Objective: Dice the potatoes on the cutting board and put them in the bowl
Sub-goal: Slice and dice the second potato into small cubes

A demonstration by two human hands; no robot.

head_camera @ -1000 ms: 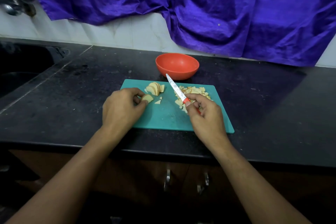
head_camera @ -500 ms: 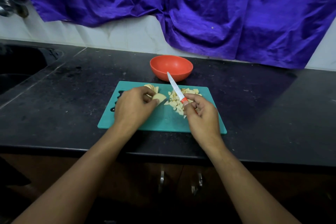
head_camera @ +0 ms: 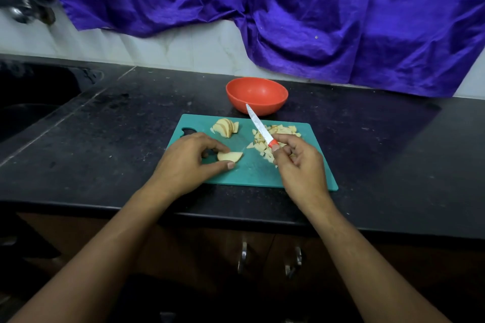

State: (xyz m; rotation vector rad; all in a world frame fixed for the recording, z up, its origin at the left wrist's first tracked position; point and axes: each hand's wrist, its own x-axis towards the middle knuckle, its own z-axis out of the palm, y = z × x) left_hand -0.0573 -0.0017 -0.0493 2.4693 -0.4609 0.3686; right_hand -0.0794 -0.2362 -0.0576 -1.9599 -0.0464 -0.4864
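Observation:
A teal cutting board (head_camera: 249,173) lies on the black counter. My left hand (head_camera: 189,162) pinches a flat potato slice (head_camera: 229,156) against the board near its middle. A stack of potato slices (head_camera: 225,127) sits at the board's far left. A pile of diced potato (head_camera: 273,139) lies at the far right, partly hidden by my right hand (head_camera: 299,165). That hand grips the red handle of a knife (head_camera: 258,126), its blade raised and pointing toward the orange bowl (head_camera: 257,96). The bowl stands just behind the board and looks empty.
Purple cloth (head_camera: 288,8) hangs over the tiled wall behind the counter. A dark sink (head_camera: 31,102) lies at the far left, with a metal tap (head_camera: 21,10) above it. Cabinet handles (head_camera: 244,257) show below the counter's front edge.
My left hand has drawn one potato slice from the stack toward the board's middle and laid it flat. The right hand keeps the knife lifted over the diced pile.

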